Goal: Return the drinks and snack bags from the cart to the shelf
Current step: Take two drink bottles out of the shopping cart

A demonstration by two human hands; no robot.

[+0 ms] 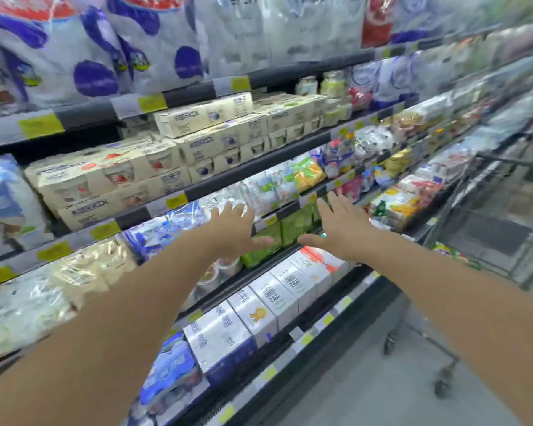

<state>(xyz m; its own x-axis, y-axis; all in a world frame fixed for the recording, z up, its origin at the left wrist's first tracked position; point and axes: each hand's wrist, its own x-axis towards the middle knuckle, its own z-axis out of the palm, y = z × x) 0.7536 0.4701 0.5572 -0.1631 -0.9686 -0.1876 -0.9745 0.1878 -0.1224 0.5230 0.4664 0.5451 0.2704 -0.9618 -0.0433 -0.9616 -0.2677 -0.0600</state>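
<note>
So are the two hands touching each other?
Apart. The head view shows the left hand and right hand both spread open, with green packs on the shelf visible in the gap between the thumbs.

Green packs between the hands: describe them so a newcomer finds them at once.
Start at the refrigerated shelf unit on the left of the aisle and go down to the second tier from the bottom. The green packs stand at its front edge, framed by the open left hand and right hand. They are solid bright green; the cartons below are white.
</note>
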